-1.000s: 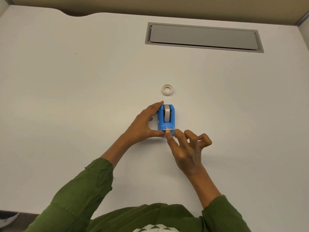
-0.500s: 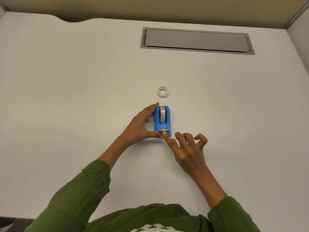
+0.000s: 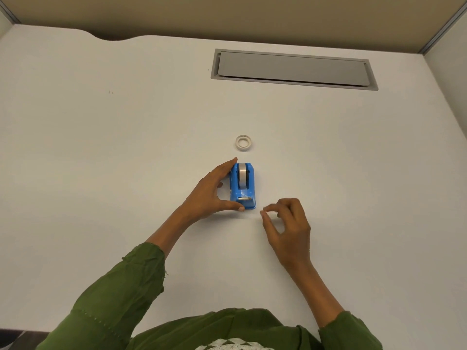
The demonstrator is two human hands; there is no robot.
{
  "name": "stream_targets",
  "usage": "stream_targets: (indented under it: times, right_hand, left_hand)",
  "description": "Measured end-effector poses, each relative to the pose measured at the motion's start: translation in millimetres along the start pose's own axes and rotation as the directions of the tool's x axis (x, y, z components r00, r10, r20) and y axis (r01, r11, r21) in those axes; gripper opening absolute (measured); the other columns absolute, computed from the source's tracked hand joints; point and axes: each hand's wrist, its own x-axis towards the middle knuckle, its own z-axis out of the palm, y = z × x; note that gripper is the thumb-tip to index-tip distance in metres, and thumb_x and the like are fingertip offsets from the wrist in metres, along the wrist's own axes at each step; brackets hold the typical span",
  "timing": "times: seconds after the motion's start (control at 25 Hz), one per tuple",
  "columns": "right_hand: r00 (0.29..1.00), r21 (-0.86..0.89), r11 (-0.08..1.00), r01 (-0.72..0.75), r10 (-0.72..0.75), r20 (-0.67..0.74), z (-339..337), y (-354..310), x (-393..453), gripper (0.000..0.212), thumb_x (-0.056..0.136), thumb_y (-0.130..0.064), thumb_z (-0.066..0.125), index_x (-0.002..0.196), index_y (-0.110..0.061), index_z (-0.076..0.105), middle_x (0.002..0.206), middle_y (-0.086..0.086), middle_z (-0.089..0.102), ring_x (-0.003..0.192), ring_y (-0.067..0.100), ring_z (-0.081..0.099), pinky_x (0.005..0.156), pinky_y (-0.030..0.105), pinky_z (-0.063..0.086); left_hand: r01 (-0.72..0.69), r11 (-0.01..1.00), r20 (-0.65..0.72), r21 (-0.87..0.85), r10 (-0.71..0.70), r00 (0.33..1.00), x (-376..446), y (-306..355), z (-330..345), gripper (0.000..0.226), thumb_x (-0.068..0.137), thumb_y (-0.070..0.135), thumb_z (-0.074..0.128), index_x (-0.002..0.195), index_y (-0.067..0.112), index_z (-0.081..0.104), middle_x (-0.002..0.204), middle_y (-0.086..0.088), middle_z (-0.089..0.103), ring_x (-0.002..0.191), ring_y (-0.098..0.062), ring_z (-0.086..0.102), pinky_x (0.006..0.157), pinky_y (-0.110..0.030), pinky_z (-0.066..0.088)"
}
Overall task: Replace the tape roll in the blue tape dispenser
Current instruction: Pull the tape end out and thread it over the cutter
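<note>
The blue tape dispenser (image 3: 250, 202) stands on the white desk (image 3: 126, 160), its cutter end toward me. A roll of clear tape (image 3: 242, 176) sits in its slot, with a strip running down to the cutter. My left hand (image 3: 209, 193) grips the dispenser's left side, index finger at the far top corner and thumb at the near corner. My right hand (image 3: 288, 228) hovers just right of the dispenser's near end, apart from it, thumb and fingertips pinched together; I cannot make out any tape between them. A second, thin tape roll (image 3: 243, 142) lies flat just beyond the dispenser.
A grey cable hatch (image 3: 293, 69) is set into the desk at the back right. A beige partition (image 3: 227, 13) runs along the far edge, and another wall closes the right side. My green sleeves are at the near edge.
My right hand has pulled back from the dispenser's cutter end, moving right and toward me, and its fingers have closed into a pinch. The left hand keeps its hold.
</note>
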Motion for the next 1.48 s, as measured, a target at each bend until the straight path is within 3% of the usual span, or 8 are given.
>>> stream_targets:
  times: [0.2, 0.32, 0.44, 0.6, 0.8, 1.0, 1.28, 1.48]
  right_hand:
    - [0.963, 0.263, 0.929, -0.259, 0.229, 0.140, -0.6, -15.9, 26.0, 0.031, 0.080, -0.007, 0.067, 0.109, -0.015, 0.061, 0.093, -0.001, 0.056, 0.074, 0.010, 0.053, 0.062, 0.009, 0.044]
    - [0.864, 0.326, 0.804, -0.497, 0.423, 0.273, 4.1, -19.4, 32.4, 0.022, 0.088, -0.013, 0.059, 0.109, -0.018, 0.064, 0.096, -0.001, 0.061, 0.078, 0.002, 0.056, 0.065, 0.009, 0.046]
    - [0.750, 0.357, 0.660, -0.661, 0.560, 0.353, 8.6, -18.0, 40.3, 0.017, 0.092, -0.025, 0.054, 0.105, -0.022, 0.065, 0.103, -0.001, 0.065, 0.079, 0.009, 0.057, 0.063, 0.012, 0.050]
    - [0.820, 0.367, 0.735, -0.570, 0.479, 0.313, 10.4, -16.0, 65.7, 0.030, 0.087, -0.031, 0.062, 0.116, -0.027, 0.060, 0.114, -0.004, 0.059, 0.093, 0.012, 0.059, 0.074, 0.024, 0.054]
    - [0.861, 0.377, 0.831, -0.410, 0.216, 0.460, 16.2, -17.5, 92.8, 0.038, 0.080, -0.026, 0.070, 0.116, -0.032, 0.058, 0.118, -0.014, 0.058, 0.102, 0.004, 0.055, 0.072, 0.014, 0.049]
    - [0.865, 0.378, 0.835, -0.399, 0.206, 0.458, 19.6, -10.5, 97.4, 0.024, 0.081, -0.021, 0.070, 0.104, -0.026, 0.067, 0.109, -0.009, 0.064, 0.100, 0.011, 0.057, 0.075, 0.021, 0.045]
    - [0.861, 0.351, 0.837, -0.420, 0.244, 0.447, 22.2, -12.0, 99.7, 0.025, 0.083, -0.022, 0.068, 0.108, -0.018, 0.067, 0.111, -0.004, 0.064, 0.094, 0.005, 0.057, 0.074, 0.013, 0.046]
    - [0.857, 0.346, 0.829, -0.440, 0.273, 0.436, 22.4, -13.6, 101.5, 0.028, 0.083, -0.024, 0.068, 0.110, -0.018, 0.067, 0.113, -0.001, 0.065, 0.091, 0.008, 0.058, 0.076, 0.018, 0.048]
  left_hand:
    - [0.017, 1.000, -0.010, 0.016, -0.017, 1.000, -0.3, 1.6, 2.4, 0.103, 0.063, 0.033, 0.082, 0.145, 0.030, 0.019, 0.149, 0.007, 0.033, 0.128, -0.010, 0.039, 0.098, -0.022, 0.035]
    - [0.011, 1.000, -0.016, -0.009, -0.011, 1.000, -3.2, 1.5, 2.7, 0.105, 0.062, 0.032, 0.083, 0.144, 0.031, 0.019, 0.149, 0.007, 0.033, 0.130, -0.010, 0.038, 0.100, -0.024, 0.035]
    - [0.023, 0.995, -0.027, -0.094, -0.026, 0.999, -6.4, 4.6, 2.3, 0.102, 0.063, 0.032, 0.082, 0.144, 0.031, 0.020, 0.148, 0.009, 0.034, 0.130, -0.008, 0.039, 0.101, -0.024, 0.036]
    - [0.068, 0.974, -0.108, -0.216, -0.094, 0.990, -5.7, 10.2, 6.4, 0.086, 0.071, 0.037, 0.074, 0.143, 0.028, 0.026, 0.145, 0.005, 0.040, 0.126, -0.009, 0.043, 0.101, -0.027, 0.038]
    - [0.053, 0.980, -0.146, -0.189, -0.082, 0.986, -6.2, 10.9, 13.7, 0.085, 0.073, 0.033, 0.074, 0.143, 0.025, 0.025, 0.143, 0.002, 0.042, 0.123, -0.009, 0.044, 0.095, -0.022, 0.035]
    - [0.054, 0.982, -0.148, -0.181, -0.081, 0.986, -4.9, 9.7, 12.6, 0.085, 0.071, 0.029, 0.076, 0.142, 0.025, 0.028, 0.141, 0.001, 0.043, 0.115, -0.005, 0.044, 0.092, -0.020, 0.037]
    - [0.044, 0.978, -0.126, -0.205, -0.071, 0.989, -6.4, 7.8, 10.2, 0.087, 0.068, 0.028, 0.079, 0.141, 0.024, 0.031, 0.141, 0.002, 0.043, 0.121, -0.009, 0.046, 0.096, -0.023, 0.040]
    - [0.022, 0.988, -0.079, -0.150, -0.035, 0.996, -7.9, 5.3, 8.4, 0.099, 0.062, 0.029, 0.082, 0.143, 0.028, 0.025, 0.144, 0.004, 0.037, 0.125, -0.008, 0.042, 0.101, -0.025, 0.037]
